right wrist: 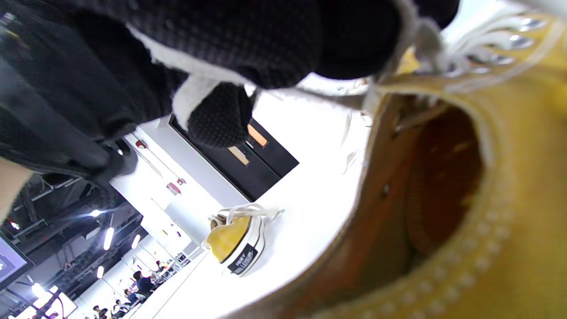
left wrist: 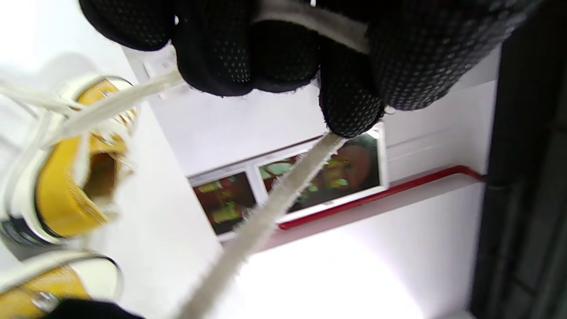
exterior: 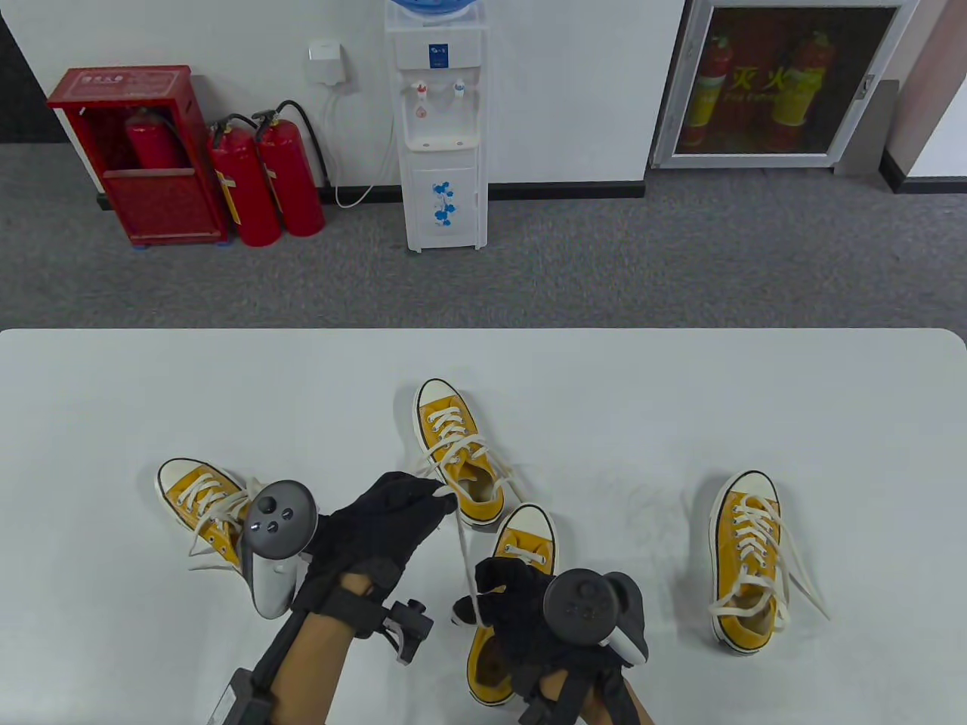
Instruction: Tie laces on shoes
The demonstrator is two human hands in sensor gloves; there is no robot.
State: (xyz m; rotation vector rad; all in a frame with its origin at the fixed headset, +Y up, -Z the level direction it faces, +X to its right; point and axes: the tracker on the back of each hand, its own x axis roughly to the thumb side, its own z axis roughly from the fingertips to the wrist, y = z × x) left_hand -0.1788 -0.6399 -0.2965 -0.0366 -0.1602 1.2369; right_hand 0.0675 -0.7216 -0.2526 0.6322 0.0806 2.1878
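Note:
Several yellow sneakers with white laces lie on the white table (exterior: pixel 680 393). My left hand (exterior: pixel 442 495) pinches a white lace (exterior: pixel 464 559) beside the far-centre sneaker (exterior: pixel 453 453). The lace runs taut down to my right hand (exterior: pixel 483 600), which grips it over the near-centre sneaker (exterior: pixel 521 540). In the left wrist view the lace (left wrist: pixel 266 212) passes between my fingers (left wrist: pixel 350 106), and a second strand leads toward a sneaker (left wrist: pixel 66 195). In the right wrist view my fingers (right wrist: pixel 217 115) hold white lace above the sneaker's opening (right wrist: pixel 509 177). I cannot tell which sneaker the lace belongs to.
A sneaker (exterior: pixel 200 506) lies at the left, partly behind my left tracker, with loose laces. Another (exterior: pixel 748 559) lies at the right, its laces spread out. One sneaker (right wrist: pixel 234 241) also shows far off in the right wrist view.

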